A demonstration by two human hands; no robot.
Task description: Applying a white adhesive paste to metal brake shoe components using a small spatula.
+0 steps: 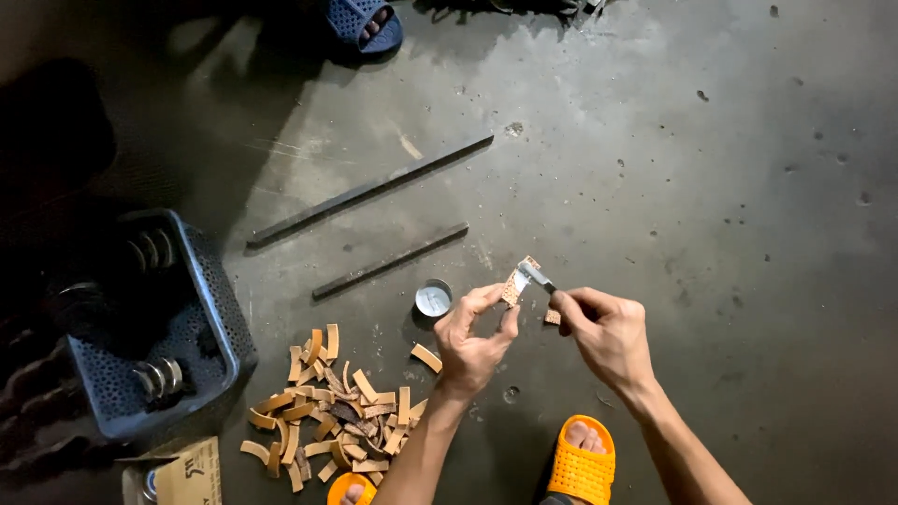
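My left hand [472, 339] pinches a small tan, rough-faced piece [514, 284] between thumb and fingers, held up over the concrete floor. My right hand [603, 334] grips a small knife [536, 276], its blade laid against the top of that piece. Another small tan bit [552, 318] shows under my right fingers; whether it is held I cannot tell. A small round metal tin [433, 298] lies on the floor just left of my left hand.
A heap of curved tan strips [337, 411] lies at lower left. A blue perforated basket [201, 309] holds metal rings. Two dark flat bars [374, 190] [388, 262] lie across the floor. My orange sandals [582, 463] are below; another person's blue sandal [367, 22] is at top. A cardboard box [187, 472] sits bottom left.
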